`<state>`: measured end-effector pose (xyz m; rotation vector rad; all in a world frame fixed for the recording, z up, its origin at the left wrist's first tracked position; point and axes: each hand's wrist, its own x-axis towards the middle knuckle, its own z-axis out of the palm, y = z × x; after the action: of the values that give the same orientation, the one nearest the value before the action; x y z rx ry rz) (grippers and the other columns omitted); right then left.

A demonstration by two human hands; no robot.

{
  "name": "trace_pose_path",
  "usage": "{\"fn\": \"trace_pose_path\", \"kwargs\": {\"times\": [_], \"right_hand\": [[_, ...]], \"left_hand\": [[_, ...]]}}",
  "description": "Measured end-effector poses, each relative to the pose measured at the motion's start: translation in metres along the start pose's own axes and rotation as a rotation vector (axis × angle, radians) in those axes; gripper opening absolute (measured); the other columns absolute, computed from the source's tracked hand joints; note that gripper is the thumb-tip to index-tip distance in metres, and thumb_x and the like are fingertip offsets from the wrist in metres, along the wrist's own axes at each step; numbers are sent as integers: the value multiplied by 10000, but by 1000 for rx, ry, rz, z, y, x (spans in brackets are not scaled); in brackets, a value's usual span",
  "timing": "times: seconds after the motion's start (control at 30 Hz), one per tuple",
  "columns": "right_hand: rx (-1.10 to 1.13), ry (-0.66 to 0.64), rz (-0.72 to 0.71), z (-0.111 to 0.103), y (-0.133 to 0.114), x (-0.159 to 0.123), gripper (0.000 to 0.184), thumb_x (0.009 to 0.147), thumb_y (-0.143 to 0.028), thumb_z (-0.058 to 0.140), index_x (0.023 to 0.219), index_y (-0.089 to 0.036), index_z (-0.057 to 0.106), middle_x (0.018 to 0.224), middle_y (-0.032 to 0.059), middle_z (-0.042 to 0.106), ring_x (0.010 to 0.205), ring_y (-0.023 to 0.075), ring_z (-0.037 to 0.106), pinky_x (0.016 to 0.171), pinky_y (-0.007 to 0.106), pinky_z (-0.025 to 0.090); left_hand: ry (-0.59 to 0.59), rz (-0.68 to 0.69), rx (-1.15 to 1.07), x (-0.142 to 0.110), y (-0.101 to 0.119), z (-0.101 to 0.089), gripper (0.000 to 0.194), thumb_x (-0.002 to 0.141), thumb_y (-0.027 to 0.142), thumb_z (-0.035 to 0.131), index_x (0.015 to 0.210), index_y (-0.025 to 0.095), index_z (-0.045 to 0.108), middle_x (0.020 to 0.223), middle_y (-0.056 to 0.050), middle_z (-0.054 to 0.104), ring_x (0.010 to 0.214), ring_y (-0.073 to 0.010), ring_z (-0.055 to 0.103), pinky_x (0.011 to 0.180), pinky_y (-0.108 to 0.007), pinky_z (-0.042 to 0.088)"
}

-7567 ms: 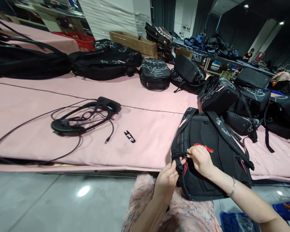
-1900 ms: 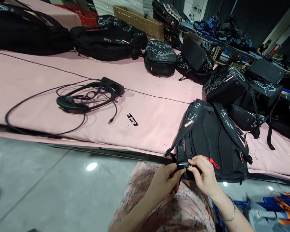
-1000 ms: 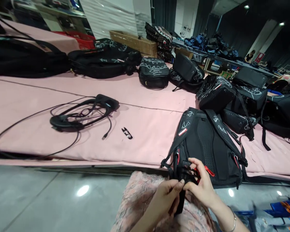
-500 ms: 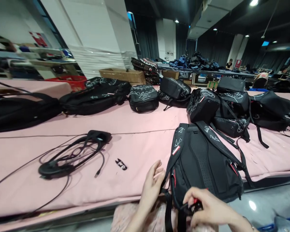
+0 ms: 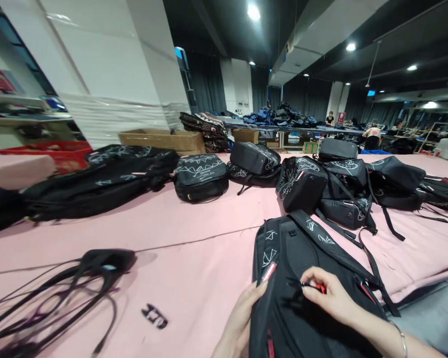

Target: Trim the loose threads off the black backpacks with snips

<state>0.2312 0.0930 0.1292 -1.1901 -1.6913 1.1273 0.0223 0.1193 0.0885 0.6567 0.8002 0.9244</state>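
A black backpack (image 5: 302, 258) with white scribble print lies back-side up on the pink table (image 5: 194, 233), straps on top. My left hand (image 5: 242, 318) rests against its left edge by the shoulder strap, fingers stretched out. My right hand (image 5: 330, 298) lies on the back panel and pinches a small red and black piece (image 5: 315, 286), a pull or tag that I cannot make out.
Black thread snips (image 5: 155, 316) lie left of my left hand. A coil of black cables with a head strap (image 5: 70, 293) is at the lower left. Several black backpacks (image 5: 321, 184) are heaped behind, more (image 5: 97, 179) at the left. A cardboard box (image 5: 160, 139) stands beyond.
The view has tilted up towards the hall. The backpack, earlier hanging over the table edge onto my lap, now lies further on the table. My left hand let go of the strap buckle and opened.
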Motion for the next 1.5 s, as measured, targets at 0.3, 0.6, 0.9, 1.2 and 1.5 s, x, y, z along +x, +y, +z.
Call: {"fn": "trace_pose_path", "kwargs": {"times": [0.3,0.6,0.9,1.2,1.5], "right_hand": [[22,66,115,34,26,30,274,757,-407,578,738,-146,498,509,-58,366,469,70,320,477,205,262],[-141,101,101,39,37,28,228,758,-371,592,788,-153,531,544,-52,392,507,80,351,507,215,273],[-201,88,-12,41,38,32,184,785,-331,558,750,-153,530,622,-26,486,549,83,400,521,208,291],[-175,74,45,35,46,26,211,771,-356,582,775,-153,523,524,-62,394,489,72,336,502,208,267],[-233,45,-15,40,40,37,201,766,-353,567,757,-155,531,596,-32,473,528,80,394,503,205,293]], "left_hand": [[159,13,-257,-21,-41,-16,364,675,292,697,979,126,585,783,-59,647,677,-122,603,666,-215,481],[77,-1,-290,-12,-46,-21,526,646,260,709,1124,158,516,979,-101,650,914,-238,610,801,-334,475],[145,-14,-210,-17,-40,-9,569,631,285,714,1141,138,509,965,-92,658,941,-242,604,901,-355,430],[143,13,-176,-18,-45,-11,533,637,299,706,1120,144,545,1001,-101,647,949,-242,598,876,-345,441],[143,97,-81,-17,-50,-15,499,648,323,698,1094,139,572,1045,-104,631,1010,-260,562,851,-334,444]]}}
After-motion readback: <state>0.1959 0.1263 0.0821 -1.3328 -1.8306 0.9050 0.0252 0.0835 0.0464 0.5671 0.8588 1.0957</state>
